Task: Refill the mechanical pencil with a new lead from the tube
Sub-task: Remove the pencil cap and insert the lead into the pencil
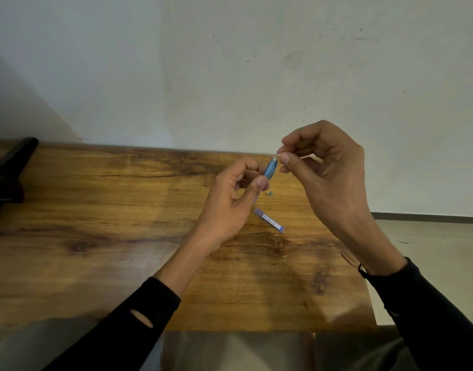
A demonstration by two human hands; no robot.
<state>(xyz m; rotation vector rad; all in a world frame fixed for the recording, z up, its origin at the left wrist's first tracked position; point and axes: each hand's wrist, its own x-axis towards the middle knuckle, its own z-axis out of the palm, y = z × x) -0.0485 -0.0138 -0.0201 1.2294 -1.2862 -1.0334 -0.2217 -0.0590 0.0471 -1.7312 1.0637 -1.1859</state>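
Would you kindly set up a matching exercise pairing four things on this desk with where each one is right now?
Things:
1. blue mechanical pencil
2. purple lead tube
3. small grey cap
4. right hand

Places:
A. lying on the wooden table, nearest the person
B. pinching at the pencil's top end
C. held upright in the left hand
D. lying on the table between pencil and tube

Pairs: 1-C, 2-A, 3-D, 4-B

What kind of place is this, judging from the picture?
Probably a plain indoor room, at a desk set against a wall. A wood-grain table meets a scuffed pale wall, and light floor shows on the right. Home or office cannot be told.
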